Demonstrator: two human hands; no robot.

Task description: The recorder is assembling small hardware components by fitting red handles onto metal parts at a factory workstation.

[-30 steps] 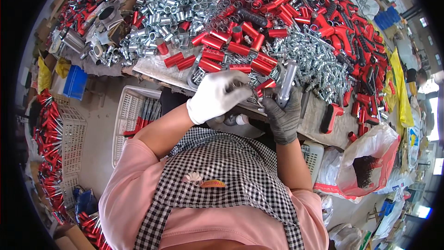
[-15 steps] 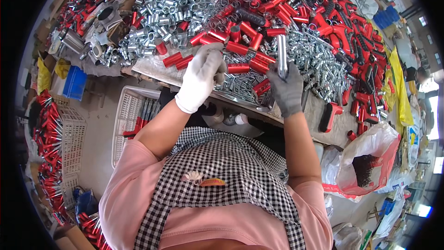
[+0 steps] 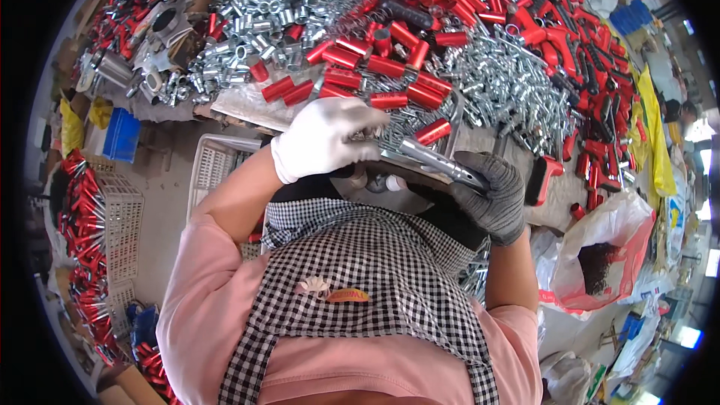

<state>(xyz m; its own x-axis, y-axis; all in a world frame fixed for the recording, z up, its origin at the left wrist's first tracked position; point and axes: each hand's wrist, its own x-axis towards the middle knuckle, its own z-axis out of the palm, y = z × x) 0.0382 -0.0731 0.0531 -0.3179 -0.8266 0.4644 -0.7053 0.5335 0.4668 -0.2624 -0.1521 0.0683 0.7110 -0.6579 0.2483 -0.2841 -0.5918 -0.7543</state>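
Metal tube: a silver, slotted metal tube [image 3: 442, 163] slants over the near right edge of the parts tray [image 3: 456, 121], its far end toward the left hand.
Right hand: the grey-gloved right hand [image 3: 495, 195], just right of and nearer than the tray, grasps the tube's near end.
Left hand: the white-gloved left hand [image 3: 330, 139] is at the tray's left side, fingers curled; motion blur hides whether they pinch anything, so I cannot tell.
Loose pins: small metal pins [image 3: 401, 118] lie in the tray, near the left fingertips.
Red sleeves: one red sleeve [image 3: 433, 132] lies at the tray's right side; more red cylinders [image 3: 386, 66] lie beyond it.
Collar heap: silver collars [image 3: 259, 15], beyond the tray to its left.
Step in hand: seemingly handling the tube alongside small parts at the tray.
Next move calls for: in my judgement, a steady right grip and careful lining-up of the tube's free end with the left fingers.
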